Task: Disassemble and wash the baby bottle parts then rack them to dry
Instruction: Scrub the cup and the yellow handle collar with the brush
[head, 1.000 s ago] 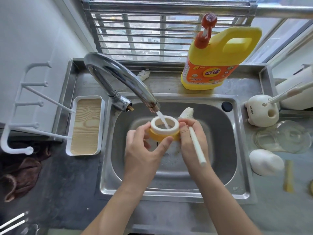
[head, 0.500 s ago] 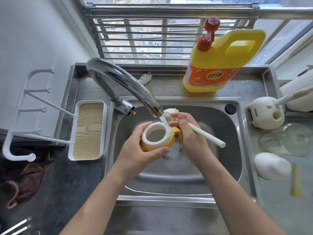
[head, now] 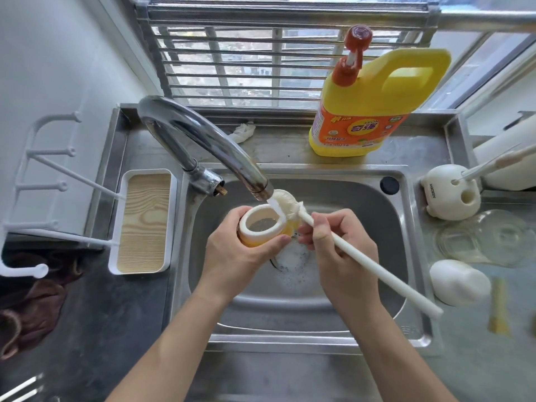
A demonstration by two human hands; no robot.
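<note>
Yellow plastic with a white threaded collar: this is the bottle part [head: 262,230] I am holding in my left hand [head: 235,256], tilted over the sink [head: 412,274] with its mouth facing up under the faucet [head: 203,140]. My fingers are wrapping its lower wall and my thumb is pressing the near side, closed firmly on it. The part is judged light and rigid, and slippery, since it is wet and foam is lying around the drain below. The safest hold is judged to be the yellow body beneath the collar, where the wall gives the fingers a ledge.

My right hand [head: 339,250] is pinching the white brush [head: 348,250] partway along its stiff handle, with the soft head resting against the collar's far rim, beside the water stream. The bristles will give; the handle will not.

Against the earlier frames, the brush head is now standing clear above the rim and the handle is angling down to the right. The part is sitting more upright. Water appears to be pooling inside it, though glare is making that uncertain.
</note>
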